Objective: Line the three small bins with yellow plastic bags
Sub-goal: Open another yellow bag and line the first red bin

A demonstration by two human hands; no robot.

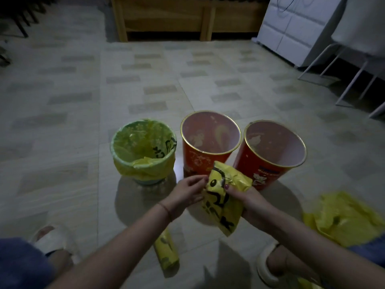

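Three small bins stand in a row on the tiled floor. The left bin [143, 151] is lined with a yellow plastic bag folded over its rim. The middle red bin [208, 149] and the right red bin [270, 151] stand bare inside. In front of them my right hand [248, 203] grips a folded yellow bag with black print [223, 199], thumb on its face. My left hand [187, 192] pinches the bag's left edge with its fingertips.
A roll of yellow bags [166, 251] lies on the floor between my feet. A loose yellow bag [341, 217] lies crumpled at the right. Slippered feet [50, 240] sit at the bottom corners. A wooden bed frame [187, 19] and white chair legs [350, 80] stand farther back.
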